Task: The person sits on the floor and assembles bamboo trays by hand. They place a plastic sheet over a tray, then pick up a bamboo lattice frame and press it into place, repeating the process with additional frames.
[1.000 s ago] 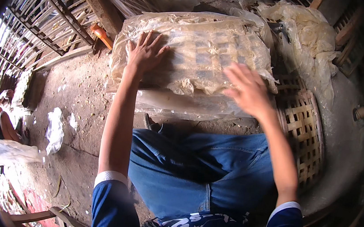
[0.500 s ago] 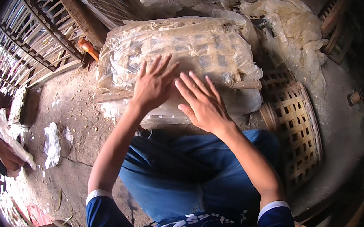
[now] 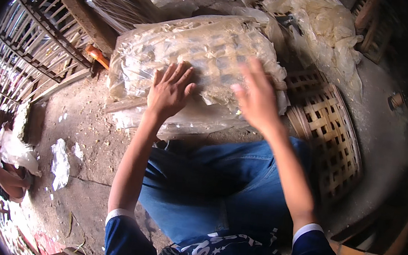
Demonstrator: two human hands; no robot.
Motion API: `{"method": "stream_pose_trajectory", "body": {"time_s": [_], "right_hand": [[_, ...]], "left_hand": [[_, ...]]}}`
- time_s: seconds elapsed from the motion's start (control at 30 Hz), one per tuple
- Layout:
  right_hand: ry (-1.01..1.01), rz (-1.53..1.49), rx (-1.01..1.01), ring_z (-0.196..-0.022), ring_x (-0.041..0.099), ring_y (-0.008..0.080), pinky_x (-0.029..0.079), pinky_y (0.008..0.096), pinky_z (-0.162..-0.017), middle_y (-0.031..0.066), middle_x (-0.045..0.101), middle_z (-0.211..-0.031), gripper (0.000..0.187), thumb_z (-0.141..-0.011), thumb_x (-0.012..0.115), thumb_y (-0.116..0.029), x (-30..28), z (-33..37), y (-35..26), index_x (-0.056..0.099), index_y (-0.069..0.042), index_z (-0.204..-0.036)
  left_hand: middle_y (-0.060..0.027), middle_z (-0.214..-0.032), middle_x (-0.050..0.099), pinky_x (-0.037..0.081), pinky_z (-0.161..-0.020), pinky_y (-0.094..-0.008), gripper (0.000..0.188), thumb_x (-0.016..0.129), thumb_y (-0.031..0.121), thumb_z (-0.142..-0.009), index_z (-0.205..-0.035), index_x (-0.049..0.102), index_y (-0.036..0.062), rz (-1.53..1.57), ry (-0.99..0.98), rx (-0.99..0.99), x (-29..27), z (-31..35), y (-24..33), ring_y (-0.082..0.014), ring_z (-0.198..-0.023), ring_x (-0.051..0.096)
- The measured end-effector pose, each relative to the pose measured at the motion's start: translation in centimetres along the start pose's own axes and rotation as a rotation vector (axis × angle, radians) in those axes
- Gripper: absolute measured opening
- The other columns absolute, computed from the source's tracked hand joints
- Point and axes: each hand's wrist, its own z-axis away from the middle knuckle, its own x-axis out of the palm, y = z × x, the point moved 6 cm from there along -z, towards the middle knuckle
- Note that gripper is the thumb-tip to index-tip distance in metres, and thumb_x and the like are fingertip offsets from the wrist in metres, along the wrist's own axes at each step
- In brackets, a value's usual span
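Note:
A wide, low block wrapped in crumpled clear plastic sheet (image 3: 203,43) lies in front of my knees, with a woven lattice pattern showing through it. On its near left part my left hand (image 3: 170,91) lies flat, palm down, fingers spread. My right hand (image 3: 259,96) is over the near right part of the plastic, smeared by motion, with fingers stretched out and the thumb apart. Whether it touches the sheet I cannot tell. Neither hand holds anything. A wooden strip (image 3: 126,105) pokes out at the block's near left edge.
A woven bamboo basket (image 3: 335,136) leans at my right. Loose plastic sheeting (image 3: 323,30) is heaped at the back right. An orange-handled tool (image 3: 96,55) rests beside a wooden post (image 3: 78,2) and slatted bamboo wall. Another person (image 3: 8,171) sits at the far left.
My hands have moved apart: the right has shifted to the right over the plastic, while the left has come slightly nearer to me and its fingers remain spread.

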Motion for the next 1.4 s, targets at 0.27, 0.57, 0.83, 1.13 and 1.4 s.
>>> {"method": "stream_pose_trajectory", "body": {"time_s": [0.27,0.57,0.83,1.13,1.4], "right_hand": [[-0.176,0.15,-0.021,-0.152,0.029,0.04,0.021,0.0611,-0.122,0.017,0.037,-0.163,0.06,-0.104,0.051,-0.047,9.1,-0.4,-0.7,0.049,-0.012,-0.152],[-0.163,0.223,-0.039,-0.152,0.03,0.0403,0.021,0.0613,-0.122,0.0176,0.036,-0.163,0.062,-0.104,0.05,-0.048,9.3,-0.2,-0.6,0.046,-0.012,-0.154],[-0.199,0.201,-0.041,-0.153,0.027,0.0389,0.019,0.0616,-0.123,0.0165,0.033,-0.165,0.063,-0.104,0.05,-0.049,9.5,-0.3,-0.2,0.044,-0.013,-0.155],[-0.179,0.161,-0.032,-0.153,0.029,0.0395,0.019,0.0627,-0.122,0.0174,0.035,-0.164,0.063,-0.104,0.05,-0.049,9.5,-0.3,-1.2,0.046,-0.011,-0.154],[-0.1,0.145,-0.204,-0.146,0.04,0.0389,0.03,0.0553,-0.119,0.0179,0.046,-0.156,0.062,-0.095,0.069,-0.037,7.3,0.6,0.8,0.051,-0.013,-0.15]], "left_hand": [[-0.0066,-0.154,0.052,0.032,-0.117,-0.0558,0.049,0.05,0.044,-0.105,-0.15,0.053,0.0255,0.081,0.048,-0.06,-4.1,7.8,-7.9,-0.0316,-0.144,0.046],[-0.0182,-0.158,0.046,0.034,-0.121,-0.046,0.045,0.046,0.031,-0.11,-0.146,0.056,0.0079,0.004,0.269,-0.757,-9.4,25.8,-22.8,-0.0356,-0.146,0.043],[-0.0074,-0.162,0.042,0.025,-0.126,-0.0499,0.062,0.066,0.038,-0.097,-0.153,0.048,0.0162,0.175,0.06,0.206,-4.3,4.9,6.3,-0.0321,-0.15,0.037],[-0.0125,-0.158,0.049,0.023,-0.123,-0.0601,0.067,0.025,0.058,-0.108,-0.145,0.059,0.0126,-0.263,-0.002,-0.989,-7.7,27.3,-25.6,-0.0368,-0.149,0.04],[-0.0166,-0.152,0.052,0.036,-0.12,-0.0454,0.042,0.058,0.017,-0.103,-0.144,0.058,0.0098,-0.013,0.231,-0.183,-8.2,9.8,-5.7,-0.0359,-0.144,0.045]]}}
